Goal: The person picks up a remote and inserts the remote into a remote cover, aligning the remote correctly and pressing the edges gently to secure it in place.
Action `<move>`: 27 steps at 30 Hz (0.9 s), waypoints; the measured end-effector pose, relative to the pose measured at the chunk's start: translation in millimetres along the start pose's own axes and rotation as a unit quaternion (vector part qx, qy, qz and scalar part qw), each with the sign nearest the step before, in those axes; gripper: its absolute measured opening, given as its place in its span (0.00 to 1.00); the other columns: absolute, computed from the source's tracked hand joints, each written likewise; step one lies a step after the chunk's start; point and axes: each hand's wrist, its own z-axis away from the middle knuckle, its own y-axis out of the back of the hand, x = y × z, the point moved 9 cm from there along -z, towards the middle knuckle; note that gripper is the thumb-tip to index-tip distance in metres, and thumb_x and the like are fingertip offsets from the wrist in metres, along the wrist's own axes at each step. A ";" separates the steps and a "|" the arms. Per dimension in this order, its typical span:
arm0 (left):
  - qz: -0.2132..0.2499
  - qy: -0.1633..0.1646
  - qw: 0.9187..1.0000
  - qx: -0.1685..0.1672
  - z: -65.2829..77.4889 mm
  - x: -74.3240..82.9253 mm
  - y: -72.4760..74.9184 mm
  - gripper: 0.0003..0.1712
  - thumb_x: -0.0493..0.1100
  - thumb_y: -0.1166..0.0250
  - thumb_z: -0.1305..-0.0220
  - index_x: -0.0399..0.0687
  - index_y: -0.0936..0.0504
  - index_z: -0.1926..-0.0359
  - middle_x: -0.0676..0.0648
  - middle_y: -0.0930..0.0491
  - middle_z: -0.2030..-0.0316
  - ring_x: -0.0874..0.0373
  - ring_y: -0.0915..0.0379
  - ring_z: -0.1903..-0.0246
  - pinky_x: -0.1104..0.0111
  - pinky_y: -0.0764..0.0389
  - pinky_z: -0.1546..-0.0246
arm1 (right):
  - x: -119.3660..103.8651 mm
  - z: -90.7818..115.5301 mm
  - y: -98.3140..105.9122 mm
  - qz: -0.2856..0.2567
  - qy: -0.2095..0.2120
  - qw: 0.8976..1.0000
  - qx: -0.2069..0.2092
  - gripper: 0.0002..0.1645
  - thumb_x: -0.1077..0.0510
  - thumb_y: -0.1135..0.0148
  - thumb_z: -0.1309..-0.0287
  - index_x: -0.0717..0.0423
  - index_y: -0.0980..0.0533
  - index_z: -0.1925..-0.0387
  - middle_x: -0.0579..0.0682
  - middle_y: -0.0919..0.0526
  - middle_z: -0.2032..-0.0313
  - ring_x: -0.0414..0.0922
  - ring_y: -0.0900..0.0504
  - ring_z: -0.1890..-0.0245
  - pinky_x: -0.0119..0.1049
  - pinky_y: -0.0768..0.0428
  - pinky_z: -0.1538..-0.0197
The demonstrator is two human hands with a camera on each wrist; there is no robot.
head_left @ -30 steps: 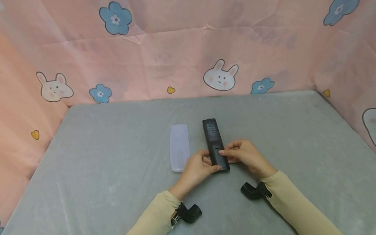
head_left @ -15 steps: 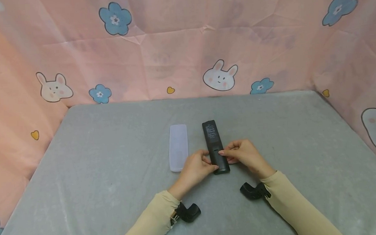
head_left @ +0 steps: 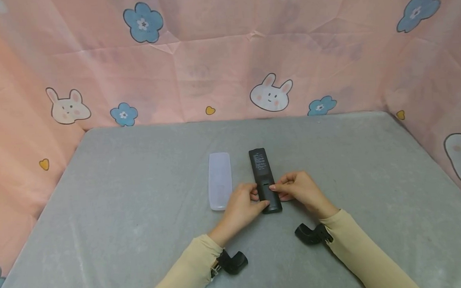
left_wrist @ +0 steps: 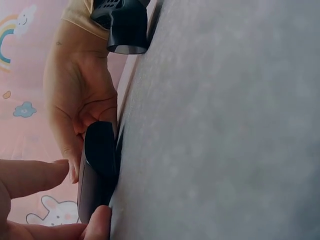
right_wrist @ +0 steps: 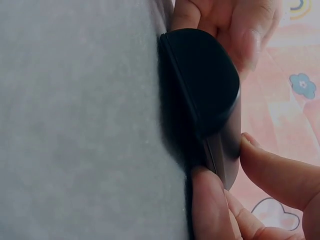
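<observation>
A black remote control [head_left: 263, 172] lies back side up at the middle of the table, its printed label toward the far end and its battery cover near the person. My left hand [head_left: 240, 209] holds its near left edge, fingers along the side and thumb over the back. From the other side, my right hand [head_left: 302, 192] pinches the right edge, thumb on the battery cover. In the right wrist view, the right thumb touches the back of the remote control [right_wrist: 200, 75] and a finger sits low at its edge. The left wrist view shows the end of the remote control [left_wrist: 100, 150] close over the cloth.
A pale lilac, flat rectangular piece [head_left: 219, 178] with rounded corners lies just left of the remote. Grey cloth [head_left: 141, 198] covers the table. A pink curtain [head_left: 212, 60] printed with rabbits and flowers hangs behind and at both sides.
The remote control has shifted slightly toward the person and settled lower. My left thumb has drawn back a little from its near end. The right hand keeps its pinch.
</observation>
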 end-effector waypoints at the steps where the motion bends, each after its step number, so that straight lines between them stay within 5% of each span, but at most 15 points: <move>1: 0.002 0.002 1.000 0.000 0.2 -0.5 0.1 0.28 0.38 0.29 0.48 0.25 0.25 0.49 0.43 0.26 0.65 0.53 0.25 0.65 0.70 0.24 0.64 | 0.2 -0.1 0.1 0.001 -0.002 1.000 0.001 0.14 0.64 0.33 0.47 0.76 0.23 0.68 0.49 0.19 0.79 0.38 0.22 0.81 0.31 0.18 0.73; 12: -0.003 0.006 1.000 -0.026 -0.6 -0.8 -3.9 0.28 0.43 0.30 0.46 0.27 0.24 0.50 0.44 0.29 0.66 0.56 0.34 0.66 0.70 0.30 0.67 | -0.1 1.0 -2.1 -0.018 0.004 1.000 -0.014 0.15 0.65 0.35 0.45 0.79 0.24 0.65 0.52 0.17 0.77 0.38 0.21 0.81 0.33 0.17 0.71; 20: 0.015 0.014 0.999 -0.028 0.1 -0.5 -3.1 0.30 0.43 0.31 0.44 0.26 0.26 0.47 0.43 0.30 0.64 0.55 0.33 0.65 0.69 0.30 0.66 | -7.4 1.2 -0.5 0.066 0.020 0.998 -0.013 0.13 0.60 0.33 0.45 0.70 0.23 0.72 0.49 0.22 0.84 0.40 0.21 0.82 0.34 0.18 0.76; 27: 0.016 0.022 0.999 -0.036 0.7 -1.3 -2.3 0.31 0.44 0.32 0.43 0.26 0.27 0.45 0.42 0.28 0.63 0.53 0.30 0.63 0.67 0.27 0.63 | -5.8 1.5 0.1 0.072 0.026 0.997 -0.019 0.12 0.61 0.34 0.45 0.69 0.22 0.73 0.49 0.22 0.85 0.41 0.21 0.83 0.34 0.18 0.76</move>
